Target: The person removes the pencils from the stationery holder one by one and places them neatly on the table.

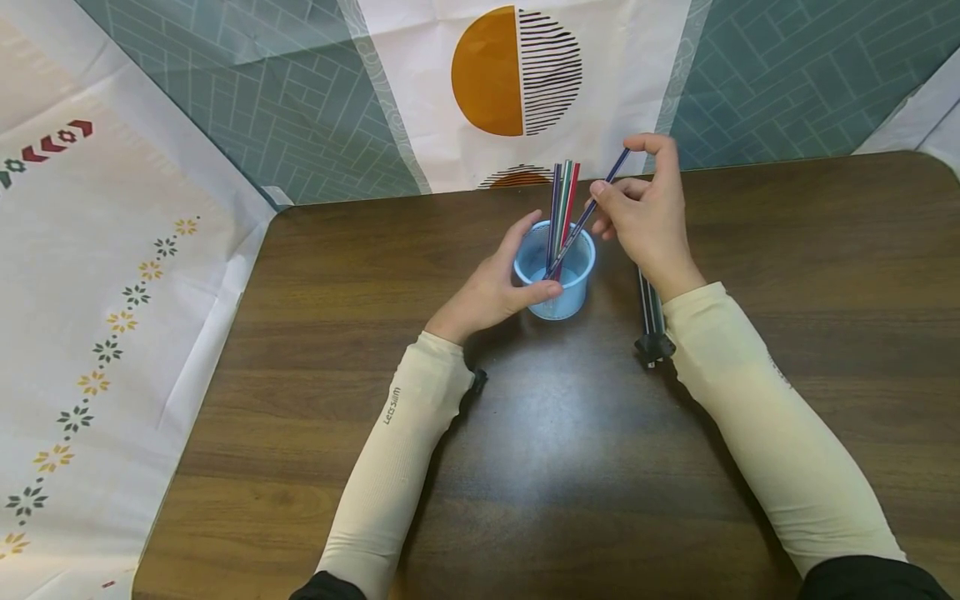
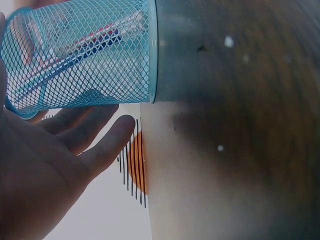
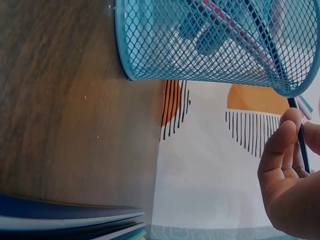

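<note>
A light blue mesh pen cup point(image 1: 562, 300) stands upright on the table with several thin striped pencils point(image 1: 564, 200) leaning in it, blue, green and red among them. My left hand point(image 1: 491, 292) holds the cup from its left side, thumb at the near rim and fingers round the far side. Over the right rim, my right hand point(image 1: 645, 208) pinches a dark blue striped pencil point(image 1: 592, 206) between thumb and fingers, its index finger at the top end. That pencil slants down into the cup. In the right wrist view it passes the cup's rim point(image 3: 290, 93).
More striped pencils point(image 1: 647, 300) lie on the wooden table point(image 1: 555, 467) beside the right wrist, partly under a small black device point(image 1: 655, 348). A patterned cloth point(image 1: 285, 108) hangs beyond the far edge, and a white flowered cloth point(image 1: 150, 350) covers the left side.
</note>
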`<state>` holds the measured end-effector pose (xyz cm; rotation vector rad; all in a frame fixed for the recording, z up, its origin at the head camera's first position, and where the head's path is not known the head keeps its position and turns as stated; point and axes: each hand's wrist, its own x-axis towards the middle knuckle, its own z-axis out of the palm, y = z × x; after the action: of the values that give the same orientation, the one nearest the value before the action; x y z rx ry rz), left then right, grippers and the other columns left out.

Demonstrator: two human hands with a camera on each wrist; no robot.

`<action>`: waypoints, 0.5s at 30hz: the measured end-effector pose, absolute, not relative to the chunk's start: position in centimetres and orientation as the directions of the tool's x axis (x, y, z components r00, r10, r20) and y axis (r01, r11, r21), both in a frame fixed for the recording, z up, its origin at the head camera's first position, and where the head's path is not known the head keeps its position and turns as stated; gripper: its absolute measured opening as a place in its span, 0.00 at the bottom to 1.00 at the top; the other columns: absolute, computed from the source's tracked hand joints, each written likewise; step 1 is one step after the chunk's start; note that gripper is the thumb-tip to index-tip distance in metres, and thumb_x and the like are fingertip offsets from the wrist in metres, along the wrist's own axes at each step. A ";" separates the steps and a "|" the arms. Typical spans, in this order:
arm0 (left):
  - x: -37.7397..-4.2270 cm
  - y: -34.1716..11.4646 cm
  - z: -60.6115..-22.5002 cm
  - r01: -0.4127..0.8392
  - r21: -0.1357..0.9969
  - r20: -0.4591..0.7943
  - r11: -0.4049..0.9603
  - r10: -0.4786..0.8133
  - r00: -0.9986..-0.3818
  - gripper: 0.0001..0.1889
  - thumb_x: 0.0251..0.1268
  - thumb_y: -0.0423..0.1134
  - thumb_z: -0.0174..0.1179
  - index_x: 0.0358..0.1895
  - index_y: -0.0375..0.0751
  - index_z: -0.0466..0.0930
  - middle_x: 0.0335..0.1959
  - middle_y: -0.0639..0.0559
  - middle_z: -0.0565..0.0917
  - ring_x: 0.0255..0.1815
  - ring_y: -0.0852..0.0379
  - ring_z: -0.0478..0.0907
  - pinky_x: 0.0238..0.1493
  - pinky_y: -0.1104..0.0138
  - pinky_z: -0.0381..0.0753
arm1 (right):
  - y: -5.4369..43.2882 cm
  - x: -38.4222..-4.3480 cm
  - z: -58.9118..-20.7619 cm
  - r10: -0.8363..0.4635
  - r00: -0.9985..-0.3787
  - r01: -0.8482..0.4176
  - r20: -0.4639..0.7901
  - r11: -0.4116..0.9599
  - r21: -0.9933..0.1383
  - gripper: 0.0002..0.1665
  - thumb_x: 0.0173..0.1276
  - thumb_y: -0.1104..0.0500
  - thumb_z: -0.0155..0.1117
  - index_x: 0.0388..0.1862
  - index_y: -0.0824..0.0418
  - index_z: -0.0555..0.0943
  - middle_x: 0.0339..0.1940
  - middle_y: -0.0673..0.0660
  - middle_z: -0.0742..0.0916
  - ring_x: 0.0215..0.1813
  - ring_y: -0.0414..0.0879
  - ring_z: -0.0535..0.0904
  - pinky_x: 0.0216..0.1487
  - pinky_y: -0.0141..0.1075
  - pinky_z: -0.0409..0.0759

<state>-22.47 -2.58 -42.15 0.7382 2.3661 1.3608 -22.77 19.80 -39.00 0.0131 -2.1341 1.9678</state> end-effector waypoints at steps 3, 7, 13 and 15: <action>-22.5 -2.6 -42.2 0.270 0.868 -0.021 0.417 0.574 -0.819 0.52 0.62 0.55 0.70 0.82 0.59 0.43 0.75 0.48 0.62 0.67 0.49 0.67 0.60 0.51 0.75 | 20.0 -22.8 -39.0 0.174 -0.972 -0.144 0.157 0.085 -0.986 0.32 0.72 0.60 0.67 0.68 0.49 0.63 0.33 0.59 0.86 0.21 0.47 0.80 0.29 0.32 0.81; -22.5 -2.5 -42.2 0.270 0.872 -0.017 0.409 0.576 -0.818 0.52 0.62 0.55 0.70 0.82 0.59 0.43 0.74 0.48 0.63 0.67 0.49 0.67 0.60 0.51 0.75 | 20.2 -22.9 -39.0 0.191 -0.973 -0.121 0.127 0.040 -0.992 0.32 0.71 0.60 0.67 0.67 0.49 0.63 0.35 0.59 0.87 0.21 0.47 0.80 0.29 0.32 0.81; -22.6 -2.6 -42.2 0.268 0.875 -0.016 0.404 0.576 -0.817 0.52 0.62 0.55 0.70 0.82 0.59 0.43 0.74 0.49 0.63 0.67 0.50 0.68 0.61 0.51 0.74 | 20.5 -23.0 -39.1 0.203 -0.974 -0.123 0.102 -0.090 -0.988 0.30 0.70 0.63 0.68 0.64 0.51 0.64 0.33 0.60 0.88 0.19 0.46 0.80 0.26 0.31 0.81; -22.6 -2.6 -42.2 0.267 0.874 -0.017 0.406 0.575 -0.818 0.52 0.62 0.55 0.70 0.82 0.60 0.43 0.74 0.49 0.64 0.67 0.50 0.68 0.61 0.52 0.74 | 20.7 -23.1 -39.2 0.209 -0.975 -0.111 0.079 -0.145 -0.983 0.30 0.69 0.64 0.69 0.63 0.51 0.64 0.33 0.60 0.88 0.19 0.46 0.80 0.26 0.31 0.81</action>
<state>-22.57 -2.56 -42.20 0.7303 2.3517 1.3748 -23.11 20.72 -39.24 -0.1116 -1.9006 2.2264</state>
